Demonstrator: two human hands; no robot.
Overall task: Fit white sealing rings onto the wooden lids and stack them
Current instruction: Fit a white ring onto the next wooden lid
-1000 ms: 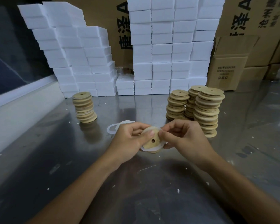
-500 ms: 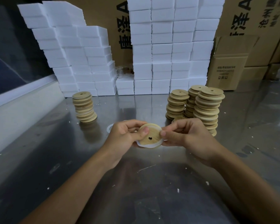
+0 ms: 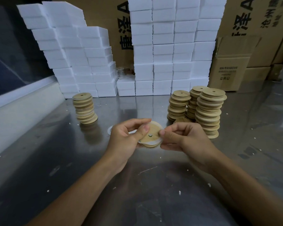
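Both hands hold one round wooden lid (image 3: pixel 152 132) with a small centre hole, just above the metal table. A white sealing ring (image 3: pixel 151 141) sits partly around its lower rim. My left hand (image 3: pixel 127 139) pinches the lid's left side with the thumb on its face. My right hand (image 3: pixel 183 139) grips the right edge with thumb and fingers. Loose white rings (image 3: pixel 110 130) lie on the table behind my left hand, mostly hidden. A leaning stack of lids with rings (image 3: pixel 84 108) stands at the left. Three stacks of bare lids (image 3: pixel 207 111) stand at the right.
White foam blocks (image 3: pixel 163 51) are piled in walls along the back, with cardboard boxes (image 3: pixel 230 67) behind and to the right. A single lid (image 3: pixel 182 120) lies at the foot of the right stacks. The steel table (image 3: pixel 137 185) carries small white crumbs.
The hands lifted the lid slightly and shifted it a little away from me. The ring has been worked further around the rim, and the lid has turned in my fingers.
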